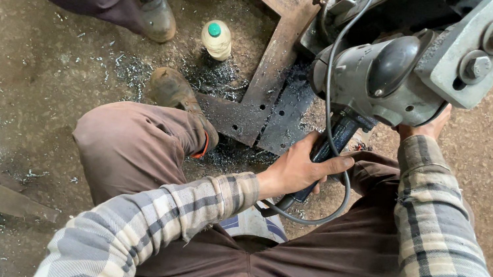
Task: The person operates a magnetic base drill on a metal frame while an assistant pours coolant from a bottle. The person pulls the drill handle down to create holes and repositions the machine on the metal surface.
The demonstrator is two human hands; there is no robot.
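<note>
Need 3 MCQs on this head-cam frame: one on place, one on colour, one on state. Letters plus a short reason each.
1. Where does the plastic bottle stand?
A. On the floor beside the flat steel frame
B. On the person's lap
C. On top of the grey machine

2. What colour is the bottle's cap?
A. Red
B. Green
C. White

3. What is the left hand doing?
A. Lying open on the knee
B. Closed around the dark handle under the machine
C. Holding the bottle

Answers:
1 A: the bottle stands upright on the dirt floor, just left of the steel frame, near a boot.
2 B: the cap on top is green.
3 B: the fingers wrap the dark handle, with the cable running past; the right hand is mostly hidden behind the machine, so its grip cannot be judged.
</note>
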